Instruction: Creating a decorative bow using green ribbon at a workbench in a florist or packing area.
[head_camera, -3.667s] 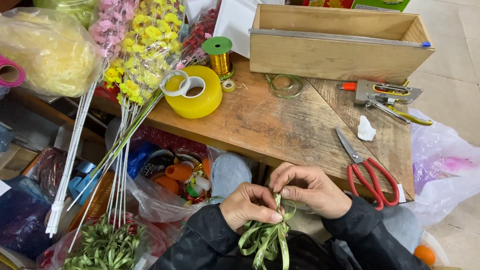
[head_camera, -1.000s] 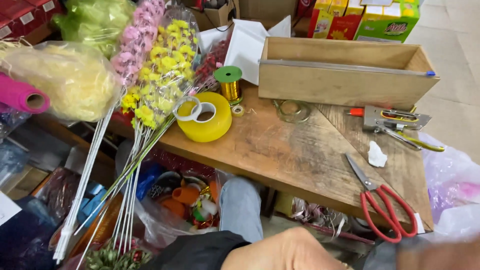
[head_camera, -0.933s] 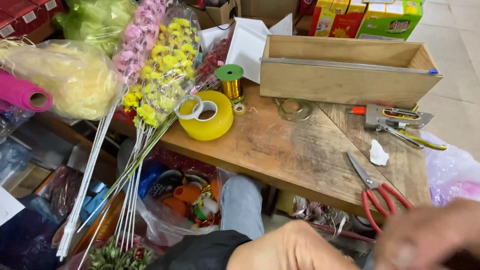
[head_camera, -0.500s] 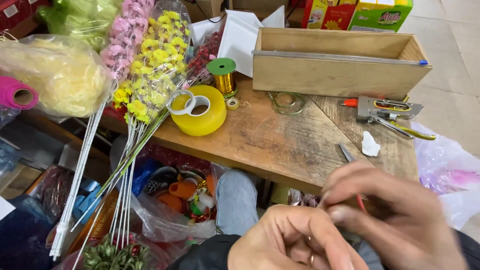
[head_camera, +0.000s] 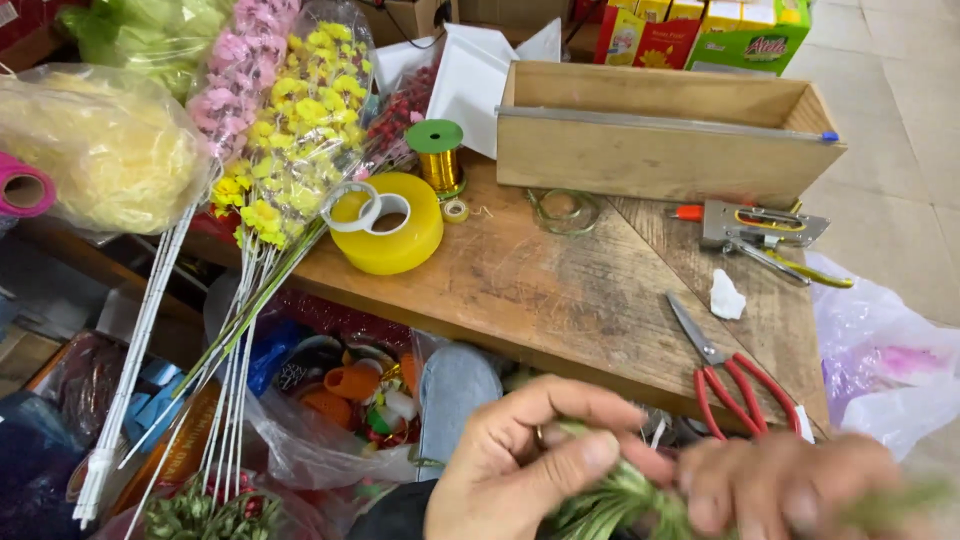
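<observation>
Both hands work low at the near edge of the wooden table, pinching a bunch of green leafy stems between them. The left hand curls its fingers closed on the stems; the right hand, blurred, grips the same bunch. Red-handled scissors lie on the table just beyond the right hand. Farther back sit a yellow tape roll, a staple gun and a long wooden box.

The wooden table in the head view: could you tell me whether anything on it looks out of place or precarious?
The red-handled scissors lie at the near edge of the wooden table, their handles at or just past the rim. A crumpled white scrap sits loose beside them. Nothing looks spilled or broken.
</observation>
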